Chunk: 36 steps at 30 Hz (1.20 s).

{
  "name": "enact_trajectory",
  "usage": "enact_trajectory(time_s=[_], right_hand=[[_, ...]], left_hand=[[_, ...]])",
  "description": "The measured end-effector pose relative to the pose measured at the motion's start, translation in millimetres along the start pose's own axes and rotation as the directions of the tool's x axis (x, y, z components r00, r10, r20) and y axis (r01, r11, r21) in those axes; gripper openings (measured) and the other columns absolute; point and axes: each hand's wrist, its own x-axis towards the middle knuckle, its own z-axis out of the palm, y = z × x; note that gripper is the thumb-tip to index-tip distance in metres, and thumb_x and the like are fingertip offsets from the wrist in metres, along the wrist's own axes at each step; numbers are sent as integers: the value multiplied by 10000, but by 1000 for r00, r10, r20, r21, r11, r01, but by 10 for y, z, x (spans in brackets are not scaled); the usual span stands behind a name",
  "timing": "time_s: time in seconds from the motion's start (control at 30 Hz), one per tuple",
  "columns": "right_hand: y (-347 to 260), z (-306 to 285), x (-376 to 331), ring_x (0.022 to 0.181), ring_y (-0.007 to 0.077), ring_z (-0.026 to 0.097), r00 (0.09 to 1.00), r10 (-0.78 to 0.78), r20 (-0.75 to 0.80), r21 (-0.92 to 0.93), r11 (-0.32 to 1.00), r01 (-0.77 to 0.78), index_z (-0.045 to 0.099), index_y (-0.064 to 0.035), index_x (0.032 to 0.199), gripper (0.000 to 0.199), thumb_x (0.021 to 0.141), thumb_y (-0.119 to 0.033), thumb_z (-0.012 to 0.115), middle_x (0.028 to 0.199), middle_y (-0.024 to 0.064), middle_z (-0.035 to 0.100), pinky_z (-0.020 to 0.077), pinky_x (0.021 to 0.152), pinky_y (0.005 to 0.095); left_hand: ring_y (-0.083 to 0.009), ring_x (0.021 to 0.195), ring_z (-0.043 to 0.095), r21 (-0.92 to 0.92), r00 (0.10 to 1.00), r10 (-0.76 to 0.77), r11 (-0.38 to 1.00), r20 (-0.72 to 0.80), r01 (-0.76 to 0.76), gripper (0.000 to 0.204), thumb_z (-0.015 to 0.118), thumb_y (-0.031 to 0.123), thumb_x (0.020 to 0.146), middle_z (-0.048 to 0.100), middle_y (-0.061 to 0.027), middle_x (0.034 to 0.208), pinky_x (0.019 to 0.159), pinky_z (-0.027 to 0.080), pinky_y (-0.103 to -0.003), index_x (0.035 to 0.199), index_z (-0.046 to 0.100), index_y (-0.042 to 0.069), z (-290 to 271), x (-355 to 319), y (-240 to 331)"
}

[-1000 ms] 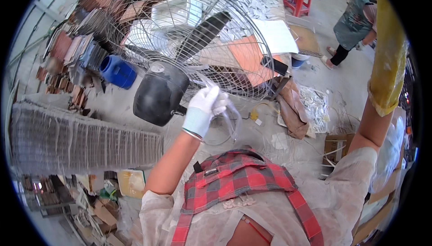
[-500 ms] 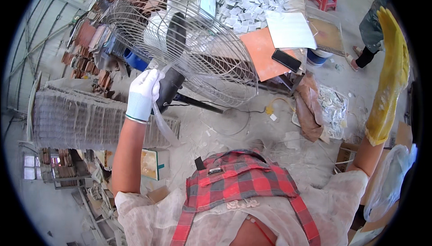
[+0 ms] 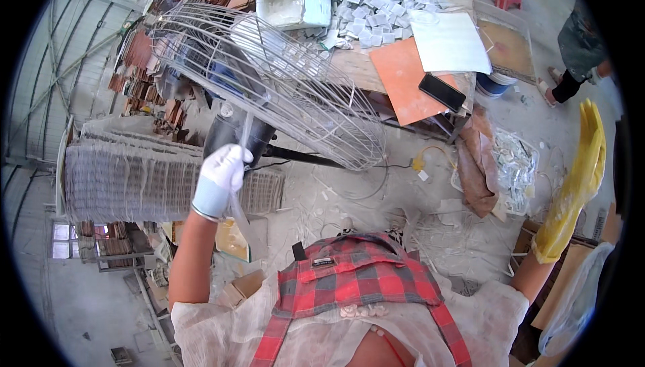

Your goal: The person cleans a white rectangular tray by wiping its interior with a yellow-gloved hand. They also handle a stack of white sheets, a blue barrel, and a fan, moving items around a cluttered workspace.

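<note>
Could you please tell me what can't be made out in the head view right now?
All in the head view:
- The left hand: its palm and exact grip on the clear strip are hidden by the back of the white glove.
- The strip's upper end: lost against the fan; whether it is fastened there is unclear.
- The fan's blades: masked by the cage wires.
- The co-worker: upper body cut off by the dark rim.

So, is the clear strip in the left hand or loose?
In hand: the left hand is closed on the strip, which shows above and below the white glove.
</note>
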Motion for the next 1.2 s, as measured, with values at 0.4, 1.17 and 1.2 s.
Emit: enact_trajectory(time_s=[0.4,1.17,1.2], right_hand=[[251,-1,-343,1229,303,414,988,157,-8,30,987,-157,445,-6,1258,489,923,-363,449,1314,194,426,243,1071,400],[-45,-5,-430,1197,317,422,938,347,-5,208,918,-339,417,104,1233,442,961,-244,389,1279,229,437,287,1046,406],[-54,4,-437,1194,316,426,937,350,-4,211,916,-342,416,104,1233,442,961,-242,393,1278,228,438,291,1044,403]], left_hand=[[-30,455,337,106,997,-55,993,50,50,265,453,252,933,395,57,541,435,272,-190,844,587,42,144,-131,-194],[-373,596,579,729,964,257,673,-70,-126,312,405,372,918,591,-186,653,525,444,-466,879,563,106,1085,-78,-1856],[-365,595,581,704,958,278,693,-67,-152,301,417,364,915,593,-177,658,524,446,-458,868,563,105,1056,-138,-1841]])
